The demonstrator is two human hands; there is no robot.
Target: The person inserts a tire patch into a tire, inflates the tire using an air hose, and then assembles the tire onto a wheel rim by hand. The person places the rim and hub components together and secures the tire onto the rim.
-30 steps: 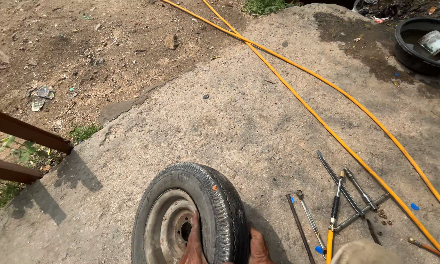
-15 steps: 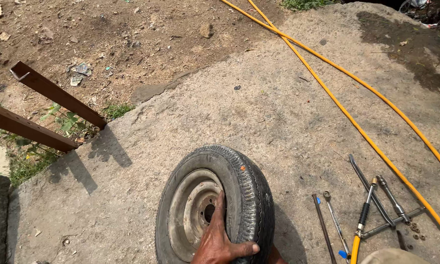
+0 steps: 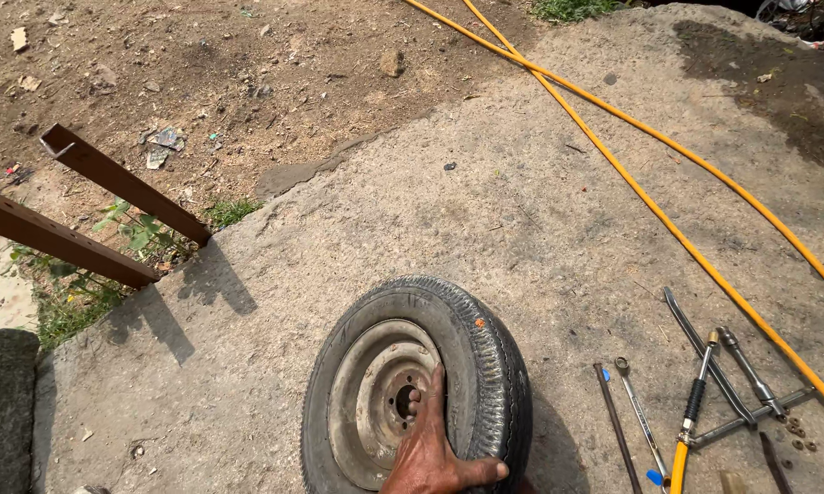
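Tyre (image 3: pixel 485 366) stands upright on concrete (image 3: pixel 540 210); one hand (image 3: pixel 435 448) grips its tread, fingers in the rim; which hand is unclear. Tools (image 3: pixel 705 402) lie right.

**Concrete slab and what lies on it**

A rough grey concrete slab (image 3: pixel 485 210) meets bare dirt (image 3: pixel 201 64) along its upper left edge. A wheel (image 3: pixel 418 389) stands upright on the slab near the bottom edge of the view. 2 yellow hoses (image 3: pixel 668 229) cross the slab diagonally at right. Just right of the wheel lie a cross wrench (image 3: pixel 737 389), a spanner (image 3: pixel 639 413) and a thin rod (image 3: pixel 618 425). Small nuts (image 3: pixel 796 430) lie beside the wrench.
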